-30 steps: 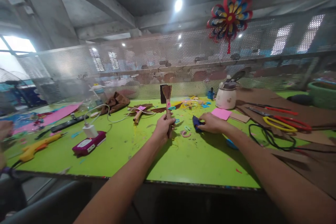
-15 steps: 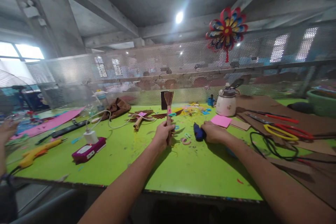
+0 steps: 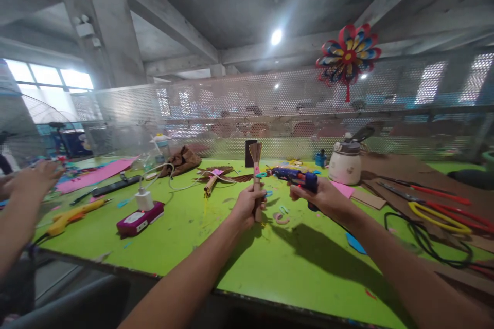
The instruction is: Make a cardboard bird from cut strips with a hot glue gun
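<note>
My left hand (image 3: pixel 250 205) is closed around a brown cardboard tube figure (image 3: pixel 256 170), held upright above the green table (image 3: pixel 185 241). The figure has a fanned top, a pink piece and a teal ring on its front. My right hand (image 3: pixel 328 199) grips a dark blue glue gun (image 3: pixel 299 176), whose tip points left at the figure, close to the teal ring. A second brown figure (image 3: pixel 213 180) with pleated wings and a pink patch lies behind my left hand. Small curled paper pieces (image 3: pixel 282 217) rest between my hands.
At left are a purple power strip (image 3: pixel 141 219), a yellow glue gun (image 3: pixel 73 216) and another person's hands (image 3: pixel 38 177). At right stand a white bottle (image 3: pixel 345 163), scissors (image 3: pixel 440 213), a black cable (image 3: pixel 424 241) and brown cardboard (image 3: pixel 397 167).
My right hand has lifted the blue glue gun off the table and brought its tip beside the figure. The view has shifted slightly left. The other person's hand shows more.
</note>
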{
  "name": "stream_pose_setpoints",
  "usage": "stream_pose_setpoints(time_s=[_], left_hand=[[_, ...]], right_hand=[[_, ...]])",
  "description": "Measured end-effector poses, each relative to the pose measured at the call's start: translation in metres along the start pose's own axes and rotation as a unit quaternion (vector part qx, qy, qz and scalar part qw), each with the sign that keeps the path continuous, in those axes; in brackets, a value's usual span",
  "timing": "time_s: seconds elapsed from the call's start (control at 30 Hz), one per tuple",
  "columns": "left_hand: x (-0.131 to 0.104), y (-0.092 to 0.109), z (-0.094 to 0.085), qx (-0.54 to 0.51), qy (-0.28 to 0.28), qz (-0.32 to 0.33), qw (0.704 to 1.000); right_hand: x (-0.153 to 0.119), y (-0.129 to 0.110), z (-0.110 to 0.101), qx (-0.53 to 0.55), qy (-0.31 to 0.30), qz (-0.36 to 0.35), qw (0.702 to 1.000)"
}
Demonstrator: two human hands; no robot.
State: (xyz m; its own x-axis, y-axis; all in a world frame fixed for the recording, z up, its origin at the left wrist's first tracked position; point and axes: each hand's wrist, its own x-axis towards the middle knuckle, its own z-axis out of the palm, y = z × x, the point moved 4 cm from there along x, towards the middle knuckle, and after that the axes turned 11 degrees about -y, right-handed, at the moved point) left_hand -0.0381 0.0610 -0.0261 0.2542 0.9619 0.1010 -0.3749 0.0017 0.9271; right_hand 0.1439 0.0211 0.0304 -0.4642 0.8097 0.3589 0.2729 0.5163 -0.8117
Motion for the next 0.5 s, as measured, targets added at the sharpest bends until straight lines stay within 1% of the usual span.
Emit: stream_pose_setpoints(time_s=[0.07, 0.13, 0.3, 0.5], left_hand=[[-0.001, -0.001, 0.004, -0.002, -0.014, 0.002, 1.0], [-0.003, -0.001, 0.006, -0.004, -0.023, -0.001, 1.0], [-0.005, -0.001, 0.01, -0.012, -0.03, -0.011, 0.999], [-0.006, -0.001, 0.014, -0.004, -0.034, -0.004, 0.999]], right_hand=[[0.001, -0.003, 0.007, -0.026, 0.012, -0.026, 0.999], [0.003, 0.0, 0.012, -0.046, 0.015, -0.041, 0.998], [0.005, 0.01, 0.016, -0.076, 0.012, -0.024, 0.997], [0.005, 0.015, 0.015, -0.09, 0.013, -0.001, 0.996]])
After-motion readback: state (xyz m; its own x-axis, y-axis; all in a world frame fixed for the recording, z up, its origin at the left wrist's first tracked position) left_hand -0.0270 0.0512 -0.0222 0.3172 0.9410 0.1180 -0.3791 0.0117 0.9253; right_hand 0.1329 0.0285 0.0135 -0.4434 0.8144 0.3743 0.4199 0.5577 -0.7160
